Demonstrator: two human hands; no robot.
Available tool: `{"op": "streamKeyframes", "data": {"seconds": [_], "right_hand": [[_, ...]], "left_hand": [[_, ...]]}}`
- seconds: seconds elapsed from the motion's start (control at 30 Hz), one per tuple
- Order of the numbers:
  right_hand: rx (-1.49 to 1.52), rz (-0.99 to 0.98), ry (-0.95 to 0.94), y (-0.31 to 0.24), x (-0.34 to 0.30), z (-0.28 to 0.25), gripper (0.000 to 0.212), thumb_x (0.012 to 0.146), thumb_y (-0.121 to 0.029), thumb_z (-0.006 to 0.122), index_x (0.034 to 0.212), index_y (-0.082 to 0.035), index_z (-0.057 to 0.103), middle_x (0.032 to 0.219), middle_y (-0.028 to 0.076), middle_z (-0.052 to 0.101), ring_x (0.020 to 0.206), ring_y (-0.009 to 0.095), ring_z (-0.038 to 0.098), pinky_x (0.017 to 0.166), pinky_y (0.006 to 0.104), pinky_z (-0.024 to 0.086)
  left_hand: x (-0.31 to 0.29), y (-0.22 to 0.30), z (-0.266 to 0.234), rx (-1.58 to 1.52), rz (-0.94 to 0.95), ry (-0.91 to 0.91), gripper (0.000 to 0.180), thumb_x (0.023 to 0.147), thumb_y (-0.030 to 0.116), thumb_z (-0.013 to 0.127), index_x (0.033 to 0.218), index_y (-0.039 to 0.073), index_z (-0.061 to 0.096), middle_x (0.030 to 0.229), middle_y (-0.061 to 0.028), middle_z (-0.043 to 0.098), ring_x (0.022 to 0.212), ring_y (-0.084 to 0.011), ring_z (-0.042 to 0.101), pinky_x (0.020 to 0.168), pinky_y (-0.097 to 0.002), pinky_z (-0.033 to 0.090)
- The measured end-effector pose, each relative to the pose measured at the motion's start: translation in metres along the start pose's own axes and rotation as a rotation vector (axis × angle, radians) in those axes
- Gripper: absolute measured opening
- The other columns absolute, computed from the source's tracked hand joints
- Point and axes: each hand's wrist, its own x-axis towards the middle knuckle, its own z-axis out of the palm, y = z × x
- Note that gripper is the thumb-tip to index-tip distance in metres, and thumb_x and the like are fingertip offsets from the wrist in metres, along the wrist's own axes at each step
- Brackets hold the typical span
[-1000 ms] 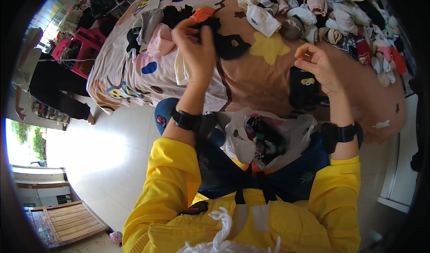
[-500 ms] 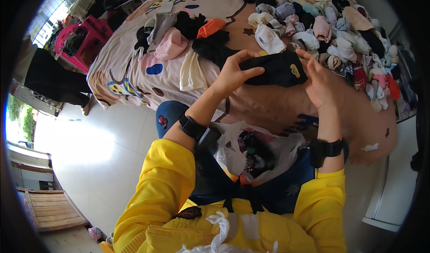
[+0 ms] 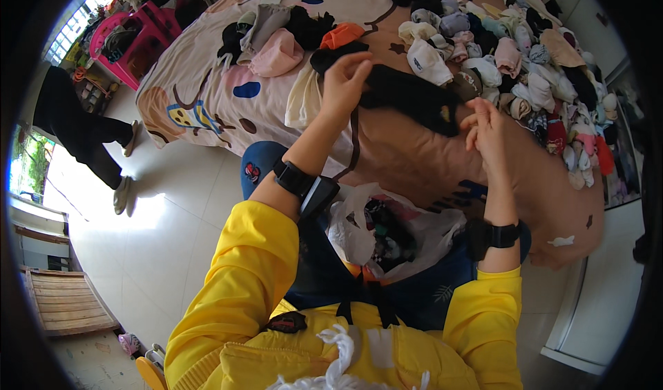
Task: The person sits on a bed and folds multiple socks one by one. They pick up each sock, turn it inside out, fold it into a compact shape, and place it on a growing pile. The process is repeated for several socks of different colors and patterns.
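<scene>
With left grip (image 3: 344,85) half-curled by black sock (image 3: 404,98), left end | with right grip (image 3: 488,133) loosely bent, right end | can't tell hold: blurred

Dark blue lettering (image 3: 472,190) stands on the brown bedspread (image 3: 414,159), too creased to read in full

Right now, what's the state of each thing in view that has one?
Black sock: extended lengthwise, slightly blurred
Left hand: fingers bent at the black sock, grip unclear
Right hand: fingers loosely bent near the sock's end
Plastic bag: open, dark items inside
Sock bundles: mostly rolled, heaped
Cream cloth: laid flat
Bed cover: spread, wrinkled
</scene>
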Motion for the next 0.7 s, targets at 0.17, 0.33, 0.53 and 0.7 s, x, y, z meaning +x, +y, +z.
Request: {"op": "streamKeyframes", "data": {"seconds": [0.17,0.33,0.53,0.7], "right_hand": [[-0.127,0.143,0.014,0.019,0.013,-0.036,0.024,0.102,-0.021,0.049,0.096,0.000,0.057,0.066,0.003,0.053,0.040,0.007,0.039,0.038,0.0198,0.030],[-0.201,-0.002,-0.032,0.030,0.008,-0.024,0.026,0.097,-0.025,0.058,0.101,0.000,0.062,0.064,-0.002,0.050,0.050,0.004,0.039,0.045,0.0212,0.029],[-0.259,-0.108,-0.274,0.015,-0.020,0.006,0.036,0.089,-0.025,0.068,0.115,0.000,0.062,0.067,-0.006,0.048,0.059,0.003,0.040,0.052,0.0217,0.031],[0.077,-0.026,-0.379,-0.042,-0.041,-0.041,0.039,0.079,-0.015,0.074,0.113,0.001,0.064,0.072,-0.005,0.058,0.060,0.003,0.049,0.053,0.0188,0.036]], "left_hand": [[0.013,0.013,-0.018,0.041,0.507,0.341,0.015,0.094,0.009,0.059,0.107,0.001,0.057,0.104,-0.0081,0.066,0.092,-0.0131,0.063,0.075,-0.0242,0.051],[0.022,0.025,-0.043,0.162,0.531,0.498,0.013,0.089,0.005,0.061,0.101,0.001,0.057,0.085,-0.0047,0.062,0.077,-0.0111,0.059,0.070,-0.0236,0.047],[0.004,0.024,-0.032,0.462,0.322,-0.063,0.022,0.085,0.008,0.065,0.106,0.003,0.059,0.084,-0.0030,0.062,0.069,-0.0095,0.057,0.063,-0.0226,0.046],[-0.009,0.021,-0.031,0.966,0.459,-0.496,0.040,0.076,0.024,0.075,0.111,0.010,0.063,0.104,-0.0011,0.063,0.078,-0.0168,0.058,0.072,-0.0294,0.049]]}}
